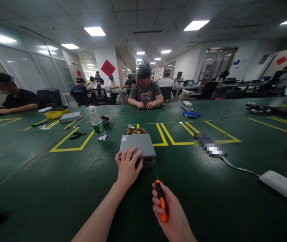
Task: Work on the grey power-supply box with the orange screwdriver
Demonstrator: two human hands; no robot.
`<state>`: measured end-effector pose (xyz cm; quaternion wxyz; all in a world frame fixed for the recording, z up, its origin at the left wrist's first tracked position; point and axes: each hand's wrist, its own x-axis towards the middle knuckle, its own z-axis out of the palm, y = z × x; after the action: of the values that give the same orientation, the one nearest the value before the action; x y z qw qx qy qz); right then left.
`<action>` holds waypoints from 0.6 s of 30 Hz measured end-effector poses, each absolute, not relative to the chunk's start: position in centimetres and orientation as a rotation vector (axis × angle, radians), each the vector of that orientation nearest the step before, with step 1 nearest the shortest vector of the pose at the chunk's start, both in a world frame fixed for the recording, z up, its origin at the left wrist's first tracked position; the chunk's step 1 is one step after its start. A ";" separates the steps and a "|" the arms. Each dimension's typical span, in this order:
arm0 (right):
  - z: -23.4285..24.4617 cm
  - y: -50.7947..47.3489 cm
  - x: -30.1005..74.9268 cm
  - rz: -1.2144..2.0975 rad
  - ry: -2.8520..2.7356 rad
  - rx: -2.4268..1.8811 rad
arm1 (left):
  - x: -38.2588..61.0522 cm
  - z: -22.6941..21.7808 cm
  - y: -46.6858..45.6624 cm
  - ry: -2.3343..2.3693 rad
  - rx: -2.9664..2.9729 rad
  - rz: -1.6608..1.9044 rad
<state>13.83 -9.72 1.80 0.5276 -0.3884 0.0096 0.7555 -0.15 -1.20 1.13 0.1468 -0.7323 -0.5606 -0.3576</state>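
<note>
On the surface [57, 188], your left hand [127, 167] is bracing the stiff, probably weighty metal box [139, 144] at its near edge, grip spread flat; your right hand [170, 215] is clasping the screwdriver [161, 201] by its handle.

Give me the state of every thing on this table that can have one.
metal box: lying flat, cover on, left hand pressed on top.
screwdriver: gripped in right hand, tip at the box's near edge.
water bottle: upright, capped.
blue gloves: lying loose, unworn.
power strip: lying flat, cord attached.
</note>
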 end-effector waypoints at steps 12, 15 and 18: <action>3.0 -10.0 13.9 1.839 0.152 -0.887 | -0.2 1.1 -1.1 -1.610 -2.109 -1.053; 3.0 -10.0 13.8 1.830 0.107 -0.857 | -0.2 1.2 -1.2 -1.613 -2.120 -1.047; 2.8 -10.0 13.7 1.799 0.073 -0.880 | -0.2 1.2 -1.2 -1.612 -2.121 -1.047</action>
<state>13.73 -10.02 2.84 0.5385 -0.3698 0.0305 0.7565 -0.23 -1.18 1.17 0.1391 -0.7337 -0.5577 -0.3623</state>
